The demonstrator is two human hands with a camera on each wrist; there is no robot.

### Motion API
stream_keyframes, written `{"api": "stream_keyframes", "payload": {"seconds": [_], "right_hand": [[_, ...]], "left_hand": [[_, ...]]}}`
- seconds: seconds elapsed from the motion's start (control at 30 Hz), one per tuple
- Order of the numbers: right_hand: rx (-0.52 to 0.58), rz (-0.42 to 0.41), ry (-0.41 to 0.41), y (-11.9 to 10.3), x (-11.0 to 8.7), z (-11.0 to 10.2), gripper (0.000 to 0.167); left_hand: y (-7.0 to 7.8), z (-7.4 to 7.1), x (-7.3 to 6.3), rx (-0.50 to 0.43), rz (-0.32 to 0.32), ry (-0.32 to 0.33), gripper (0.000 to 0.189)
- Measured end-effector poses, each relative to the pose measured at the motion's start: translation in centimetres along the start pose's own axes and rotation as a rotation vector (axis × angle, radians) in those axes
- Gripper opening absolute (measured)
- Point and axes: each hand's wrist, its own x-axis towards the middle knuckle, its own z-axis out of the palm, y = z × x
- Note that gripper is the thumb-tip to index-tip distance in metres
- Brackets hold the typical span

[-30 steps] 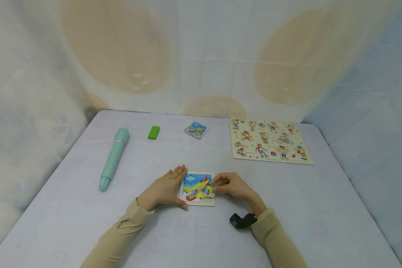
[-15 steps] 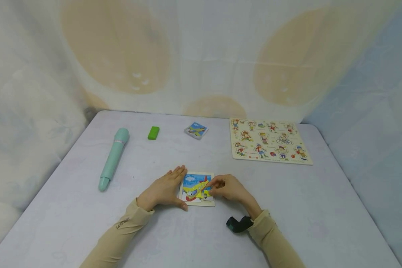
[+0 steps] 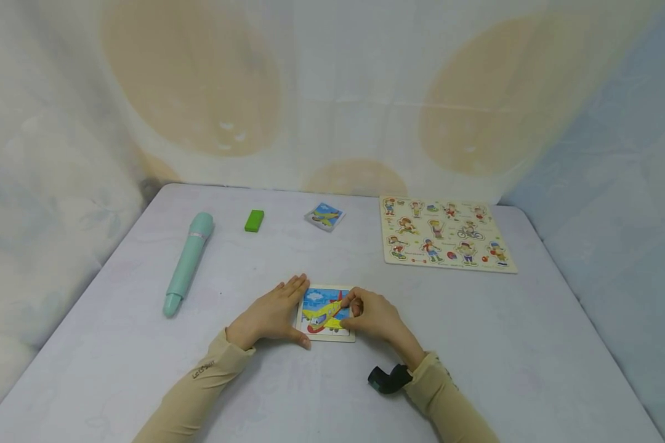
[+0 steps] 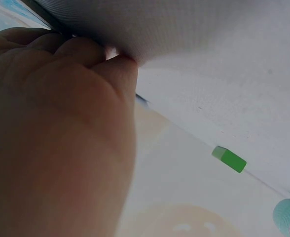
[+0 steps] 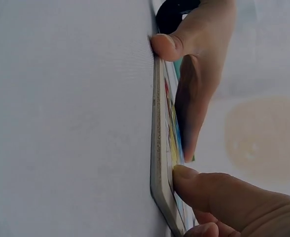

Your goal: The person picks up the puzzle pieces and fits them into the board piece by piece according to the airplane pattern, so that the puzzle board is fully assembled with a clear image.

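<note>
An airplane jigsaw puzzle (image 3: 322,312) in a pale wooden frame lies flat on the table in the head view. My left hand (image 3: 270,312) rests along its left side, fingers extended at the far corner and thumb at the near edge. Over the puzzle's right side, my right hand (image 3: 372,314) pinches a puzzle piece (image 3: 337,324) with thumb and index finger; the piece lies level with the picture. The right wrist view shows the thumb (image 5: 189,180) pressed on the puzzle surface, close above the wooden frame (image 5: 157,148). Other right fingers are partly hidden.
A mint-green microphone-shaped object (image 3: 188,264) lies at the left. Toward the back are a green block (image 3: 254,221) and a small airplane picture packet (image 3: 325,216). A wooden board with cartoon figures (image 3: 449,235) lies at the back right. Curtains (image 3: 332,92) hang behind the table.
My right hand has moved slightly left and inward, bringing the piece from a tilted position at the puzzle's right edge down into the picture. The left hand has stayed still.
</note>
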Motion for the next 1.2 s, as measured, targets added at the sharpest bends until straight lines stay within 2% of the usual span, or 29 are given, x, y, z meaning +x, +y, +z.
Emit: {"api": "stream_keyframes", "payload": {"seconds": [0.3, 0.43, 0.5, 0.57, 0.63, 0.73, 0.83, 0.9, 1.0, 1.1, 1.2], "right_hand": [[0.14, -0.039, -0.039, 1.3, 0.1, -1.4, 0.028], [0.142, -0.008, -0.011, 1.6, 0.0, -2.3, 0.03], [0.116, 0.018, 0.021, 1.6, -0.1, -2.8, 0.032], [0.06, 0.029, 0.073, 1.7, -0.3, -3.3, 0.036], [-0.045, 0.02, 0.134, 1.8, -0.5, -3.7, 0.043], [-0.273, -0.026, 0.222, 2.1, -0.9, -4.4, 0.058], [-0.497, -0.076, 0.297, 2.8, -1.2, -5.3, 0.069], [-0.613, -0.087, 0.342, 3.2, -1.4, -5.9, 0.074], [-0.713, -0.086, 0.379, 3.8, -1.6, -6.6, 0.078], [-0.723, -0.064, 0.348, 4.2, -1.7, -6.8, 0.081], [-0.698, -0.032, 0.315, 4.3, -1.7, -6.6, 0.081]], "left_hand": [[0.1, 0.3, 0.4, 0.013, 0.002, -0.001, 0.126], [0.0, 0.3, 0.8, 0.022, -0.007, -0.011, 0.126], [-0.1, 0.2, 1.0, 0.039, -0.014, 0.018, 0.122], [-0.3, 0.0, 1.1, 0.075, -0.02, 0.089, 0.115], [-0.4, -0.2, 1.2, 0.114, -0.034, 0.191, 0.107], [-0.6, -0.8, 1.1, 0.178, -0.067, 0.329, 0.095], [-0.6, -1.5, 0.8, 0.237, -0.104, 0.412, 0.091], [-0.7, -1.9, 0.8, 0.282, -0.131, 0.44, 0.091], [-0.8, -2.3, 0.7, 0.327, -0.171, 0.45, 0.094], [-1.1, -2.4, 0.5, 0.348, -0.201, 0.407, 0.096], [-1.3, -2.3, 0.4, 0.351, -0.198, 0.381, 0.096]]}}
